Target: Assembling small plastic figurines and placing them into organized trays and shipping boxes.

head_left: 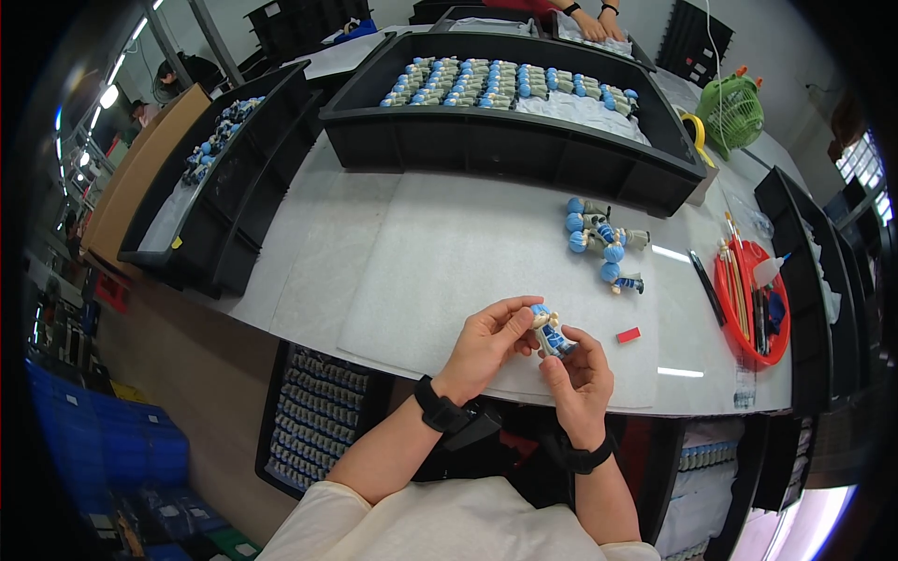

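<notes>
Between both hands I hold a small figurine [551, 335] with a light blue top and blue-and-white clothing, just above the near part of the white foam sheet. My left hand [494, 338] pinches it near the head, thumb in front. My right hand [578, 376] grips its lower end between thumb and fingers. A small red block [628, 335] lies to the right of my right hand. Farther off, several similar figurines [599, 229] with blue heads lie together on the sheet.
A large black tray [505, 134] with rows of figurines stands at the back. Another black tray [196, 229] is at left. At right are a red basket [783, 341] of brushes and pens, a black pen [707, 288] and a green fan [730, 110]. Another person's hands [599, 26] work beyond.
</notes>
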Motion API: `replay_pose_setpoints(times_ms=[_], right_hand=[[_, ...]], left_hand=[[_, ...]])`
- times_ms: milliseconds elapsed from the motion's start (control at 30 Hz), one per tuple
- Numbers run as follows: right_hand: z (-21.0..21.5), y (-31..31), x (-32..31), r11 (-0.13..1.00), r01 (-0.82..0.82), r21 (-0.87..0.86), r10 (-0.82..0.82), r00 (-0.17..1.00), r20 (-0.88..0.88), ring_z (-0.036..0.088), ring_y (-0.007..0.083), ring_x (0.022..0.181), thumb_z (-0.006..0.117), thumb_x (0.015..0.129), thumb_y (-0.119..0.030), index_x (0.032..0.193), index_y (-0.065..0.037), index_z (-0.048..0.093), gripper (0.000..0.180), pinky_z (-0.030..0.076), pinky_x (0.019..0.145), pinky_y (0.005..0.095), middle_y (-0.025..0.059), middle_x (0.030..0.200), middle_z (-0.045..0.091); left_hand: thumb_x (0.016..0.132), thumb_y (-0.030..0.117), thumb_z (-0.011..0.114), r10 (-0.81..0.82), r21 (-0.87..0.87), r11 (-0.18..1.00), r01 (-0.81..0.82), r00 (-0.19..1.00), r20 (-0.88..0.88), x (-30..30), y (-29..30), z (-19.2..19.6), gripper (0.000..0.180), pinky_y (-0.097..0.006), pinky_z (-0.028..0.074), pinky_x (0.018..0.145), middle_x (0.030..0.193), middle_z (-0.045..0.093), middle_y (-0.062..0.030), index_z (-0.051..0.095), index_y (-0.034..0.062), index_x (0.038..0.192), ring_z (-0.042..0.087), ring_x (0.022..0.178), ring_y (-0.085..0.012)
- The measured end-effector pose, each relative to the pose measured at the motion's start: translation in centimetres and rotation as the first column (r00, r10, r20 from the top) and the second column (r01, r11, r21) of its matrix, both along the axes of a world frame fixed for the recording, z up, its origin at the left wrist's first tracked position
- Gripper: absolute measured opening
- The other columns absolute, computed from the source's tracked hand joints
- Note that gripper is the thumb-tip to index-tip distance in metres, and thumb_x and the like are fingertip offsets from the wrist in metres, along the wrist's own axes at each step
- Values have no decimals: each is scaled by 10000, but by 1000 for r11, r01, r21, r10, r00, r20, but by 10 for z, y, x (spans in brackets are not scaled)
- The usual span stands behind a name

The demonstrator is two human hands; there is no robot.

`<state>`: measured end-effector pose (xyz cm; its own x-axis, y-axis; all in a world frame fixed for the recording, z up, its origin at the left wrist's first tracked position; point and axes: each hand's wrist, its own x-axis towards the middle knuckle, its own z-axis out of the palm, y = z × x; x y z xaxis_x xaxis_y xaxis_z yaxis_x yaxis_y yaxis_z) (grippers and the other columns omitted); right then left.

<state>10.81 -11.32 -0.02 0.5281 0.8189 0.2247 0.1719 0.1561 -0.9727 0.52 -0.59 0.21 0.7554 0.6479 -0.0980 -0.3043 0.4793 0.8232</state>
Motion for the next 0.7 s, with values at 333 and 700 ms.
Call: replay_pose_setpoints(times_ms=[333, 700], right_hand=[[-1, 1, 0, 1000, -10, 12, 11, 997, -77, 550, 89, 718, 599, 807, -100, 1089, 25, 484, 329, 454, 625, 199, 78, 823, 591], [-2, 2, 0, 1000, -15, 2, 15, 998, -58, 567, 94, 728, 622, 776, -65, 1062, 24, 501, 323, 454, 641, 199, 81, 822, 602]], left_hand=[[894, 183, 470, 7, -2, 1000, -7, 1000, 12, 0, 0, -1, 295, -210, 433, 667, 914, 575, -27, 509, 27, 1141, 518, 749, -82], [924, 148, 380, -2, -51, 999, 5, 998, 55, -1, 0, -1, 290, -218, 436, 693, 936, 571, -28, 494, 30, 1164, 513, 771, -81]])
